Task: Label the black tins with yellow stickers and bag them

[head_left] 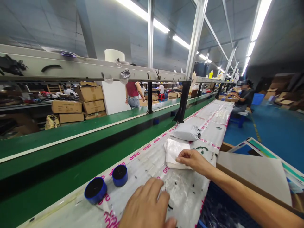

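Observation:
My right hand (193, 160) grips the edge of a folded white plastic packet (175, 154), which lies on a bench covered in glossy white film printed with pink "anko" lettering (182, 193). A grey poly mailer (186, 133) lies just beyond the packet, apart from my hand. At the bottom of the view, my left hand (144, 205) rests on the film with its fingers slightly spread, holding nothing I can see. Two blue-rimmed rolls with black centres (95, 190) (120, 175) stand to the left of that hand.
A green conveyor belt (71, 148) runs along the bench's left side, under a white overhead rail (95, 69). A flat cardboard sheet (254, 177) lies at right. Farther off, a seated person (243, 98) works along the bench, a standing person (133, 93) is beyond the belt, and cardboard boxes (90, 101) are stacked.

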